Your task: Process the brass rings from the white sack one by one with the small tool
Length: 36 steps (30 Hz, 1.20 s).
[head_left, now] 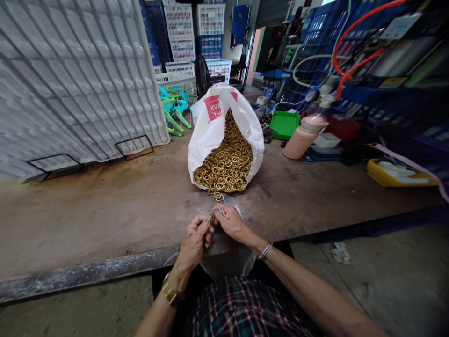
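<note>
My left hand [195,235] pinches a brass ring [210,218] between thumb and fingertips, just over the table's front edge. Close against it, my right hand [229,222] is closed on a small silvery metal piece [222,212], whose kind is too small to tell. Beyond both hands a white plastic bag [205,140] with red print lies with its mouth towards me. Many brass rings [224,166] fill it, and a few loose ones [219,197] have spilled onto the table in front of the mouth.
On the brown table [140,206] white ribbed trays [80,84] lean at the left on wire stands [135,146]. Behind are turquoise and green clips [175,110] and stacked crates [179,28]. Rightward stand a pink bottle [303,138], a green tray [284,124] and a yellow tray [379,175].
</note>
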Each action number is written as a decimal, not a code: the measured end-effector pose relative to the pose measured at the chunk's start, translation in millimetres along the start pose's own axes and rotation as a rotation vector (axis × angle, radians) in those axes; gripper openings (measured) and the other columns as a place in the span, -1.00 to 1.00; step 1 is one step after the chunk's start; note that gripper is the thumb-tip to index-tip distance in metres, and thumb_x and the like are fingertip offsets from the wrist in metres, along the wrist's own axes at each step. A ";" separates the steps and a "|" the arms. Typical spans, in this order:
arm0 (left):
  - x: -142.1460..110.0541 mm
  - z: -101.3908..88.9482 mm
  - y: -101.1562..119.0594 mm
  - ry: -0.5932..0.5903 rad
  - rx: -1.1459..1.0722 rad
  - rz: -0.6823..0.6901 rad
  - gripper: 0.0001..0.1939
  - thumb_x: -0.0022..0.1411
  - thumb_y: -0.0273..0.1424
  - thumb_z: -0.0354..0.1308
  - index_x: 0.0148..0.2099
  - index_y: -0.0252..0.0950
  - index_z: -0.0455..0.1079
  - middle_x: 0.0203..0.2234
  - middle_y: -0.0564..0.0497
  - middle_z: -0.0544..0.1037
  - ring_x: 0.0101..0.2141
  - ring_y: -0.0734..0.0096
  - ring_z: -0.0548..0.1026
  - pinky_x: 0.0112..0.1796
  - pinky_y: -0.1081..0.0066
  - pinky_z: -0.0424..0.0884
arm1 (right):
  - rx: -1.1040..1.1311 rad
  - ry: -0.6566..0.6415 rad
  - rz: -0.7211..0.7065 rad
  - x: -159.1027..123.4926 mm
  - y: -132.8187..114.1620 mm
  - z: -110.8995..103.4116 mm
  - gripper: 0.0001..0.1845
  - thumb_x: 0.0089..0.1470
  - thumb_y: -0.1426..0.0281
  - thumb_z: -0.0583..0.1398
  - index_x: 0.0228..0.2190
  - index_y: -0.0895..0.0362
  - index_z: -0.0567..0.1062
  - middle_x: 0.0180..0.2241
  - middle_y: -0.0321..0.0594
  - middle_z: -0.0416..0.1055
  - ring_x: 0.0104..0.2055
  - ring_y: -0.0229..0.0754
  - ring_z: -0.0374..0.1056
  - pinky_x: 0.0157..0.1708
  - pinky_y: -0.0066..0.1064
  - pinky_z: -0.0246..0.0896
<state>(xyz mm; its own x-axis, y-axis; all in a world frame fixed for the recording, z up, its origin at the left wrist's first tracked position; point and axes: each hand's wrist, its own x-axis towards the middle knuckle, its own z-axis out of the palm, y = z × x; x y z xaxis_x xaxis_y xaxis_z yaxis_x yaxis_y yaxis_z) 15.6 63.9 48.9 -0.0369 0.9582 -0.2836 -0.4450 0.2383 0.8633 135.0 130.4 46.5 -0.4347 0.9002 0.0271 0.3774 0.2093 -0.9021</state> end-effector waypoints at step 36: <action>-5.5 -6.5 -6.4 0.014 0.221 0.110 -0.66 0.09 -0.10 0.09 -0.43 -0.29 0.22 -0.70 0.16 0.27 -0.71 0.64 0.17 -0.65 0.58 0.11 | -0.759 -0.273 -0.024 -1.8 -5.7 -4.4 -0.78 0.00 0.52 0.01 -0.32 0.17 0.41 -0.42 -0.06 0.45 -0.40 -0.15 0.35 -0.47 -0.43 -0.03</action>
<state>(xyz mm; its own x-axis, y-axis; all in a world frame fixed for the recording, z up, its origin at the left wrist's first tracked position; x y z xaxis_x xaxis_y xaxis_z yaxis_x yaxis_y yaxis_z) 12.8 56.2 42.1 -0.0873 0.9784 -0.1875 -0.2312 0.1632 0.9591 137.3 129.2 53.4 -0.5975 0.7873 -0.1521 0.7751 0.5185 -0.3611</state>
